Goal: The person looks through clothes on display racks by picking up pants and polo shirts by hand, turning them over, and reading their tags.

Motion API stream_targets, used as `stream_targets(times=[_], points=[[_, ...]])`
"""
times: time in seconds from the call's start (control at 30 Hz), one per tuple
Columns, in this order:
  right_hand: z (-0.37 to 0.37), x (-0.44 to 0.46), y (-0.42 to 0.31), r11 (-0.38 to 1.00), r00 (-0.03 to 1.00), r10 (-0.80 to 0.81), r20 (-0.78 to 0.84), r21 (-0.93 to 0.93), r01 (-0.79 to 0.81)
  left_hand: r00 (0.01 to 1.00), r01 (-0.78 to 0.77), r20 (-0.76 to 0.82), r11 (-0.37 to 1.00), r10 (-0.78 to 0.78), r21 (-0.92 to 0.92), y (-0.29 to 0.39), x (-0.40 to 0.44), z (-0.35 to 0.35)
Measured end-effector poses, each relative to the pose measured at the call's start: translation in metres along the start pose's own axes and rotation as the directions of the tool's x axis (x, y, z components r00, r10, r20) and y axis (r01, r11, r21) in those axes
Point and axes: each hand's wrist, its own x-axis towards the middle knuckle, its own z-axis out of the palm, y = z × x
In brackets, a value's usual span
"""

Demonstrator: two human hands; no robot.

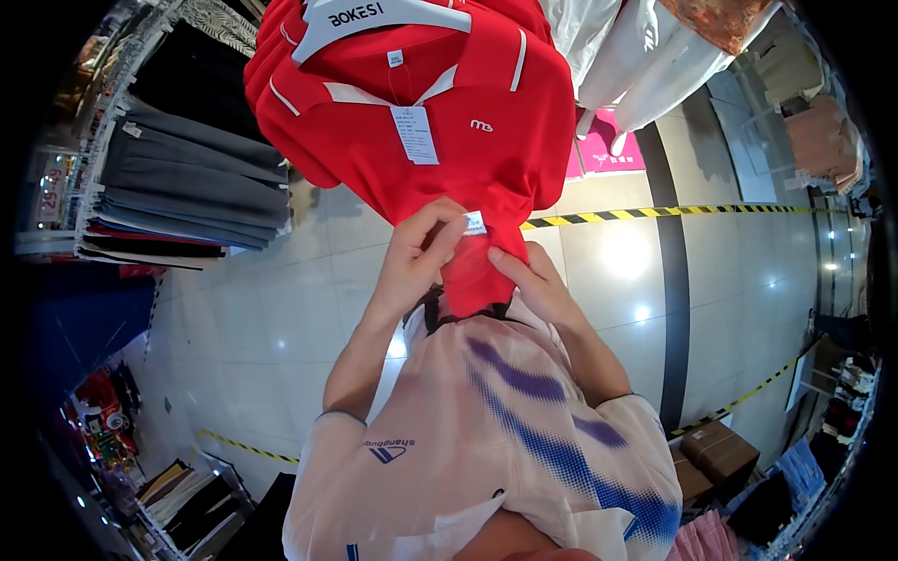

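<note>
A red polo shirt with white collar trim hangs in front of me on a white hanger marked "BOKESI". Its lower part is pulled toward my body. My left hand is closed, thumb and fingers pinching at the edge of a small white label on the red cloth. Slightly lower and to the right, my right hand grips the shirt, its thumb on top and its other fingers mostly hidden under the cloth. A printed paper tag dangles from the shirt's collar on a string.
Folded grey trousers hang on a rack at the left. White mannequins stand at the upper right, above a pink box. Yellow-black tape crosses the tiled floor. Cardboard boxes sit at the lower right.
</note>
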Motion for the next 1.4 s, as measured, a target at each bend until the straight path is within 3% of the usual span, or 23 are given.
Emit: stream_targets(times=[0.03,0.07,0.13,0.37,0.4,0.43,0.47,0.5,0.57,0.7,0.77,0.87,1.1,1.4], points=[[0.001,0.000,-0.001,1.000,1.000,0.015,-0.005,0.018,-0.015,0.987,0.155,-0.017,0.971,-0.160,-0.181,0.006,-0.002,0.000],[0.002,-0.001,-0.003,1.000,1.000,0.016,-0.001,0.021,-0.016,0.987,0.156,-0.021,0.972,-0.162,-0.178,0.011,-0.003,0.001],[0.002,-0.002,-0.007,0.998,1.000,0.028,-0.008,0.056,-0.027,0.962,0.224,-0.076,0.914,-0.264,-0.337,0.016,-0.004,0.005],[-0.009,0.004,-0.011,0.990,0.998,-0.066,0.018,-0.122,0.068,0.972,0.162,-0.085,0.890,-0.217,-0.427,0.009,-0.005,0.008],[-0.010,0.005,-0.010,0.992,0.996,-0.083,-0.020,-0.099,0.081,0.996,-0.056,-0.078,0.995,0.049,-0.086,0.006,-0.004,0.009],[-0.010,0.005,-0.009,0.993,0.993,-0.098,-0.060,-0.075,0.093,0.955,-0.292,0.022,0.923,0.296,0.251,0.004,-0.004,0.009],[-0.009,0.004,-0.009,0.993,0.993,-0.099,-0.065,-0.074,0.094,0.922,-0.380,0.118,0.802,0.369,0.461,0.008,-0.007,0.008],[-0.007,0.002,-0.009,0.996,0.993,-0.078,-0.086,0.033,0.081,0.922,-0.380,0.120,0.803,0.368,0.459,0.011,-0.009,0.011],[-0.004,0.000,-0.009,0.968,0.992,-0.032,-0.121,0.245,0.061,0.892,-0.432,0.223,0.595,0.394,0.678,0.015,-0.011,0.018],[-0.007,-0.005,-0.009,0.904,0.997,0.056,-0.045,0.426,-0.032,0.875,-0.463,0.229,0.596,0.428,0.656,0.017,-0.013,0.016],[-0.002,-0.006,-0.013,0.984,0.994,-0.107,-0.034,0.136,0.111,0.869,-0.471,0.228,0.592,0.440,0.654,0.020,-0.014,0.016],[-0.004,-0.003,-0.015,0.987,0.987,-0.162,0.002,0.007,0.162,0.849,-0.504,0.243,0.584,0.469,0.636,0.023,-0.014,0.013],[0.000,-0.005,-0.015,0.986,0.991,-0.127,-0.032,0.106,0.130,0.874,-0.485,0.280,0.686,0.396,0.543,0.027,-0.019,0.004],[0.000,-0.008,-0.015,0.985,0.994,-0.108,-0.035,0.132,0.112,0.859,-0.506,0.238,0.679,0.454,0.532,0.023,-0.019,0.006]])
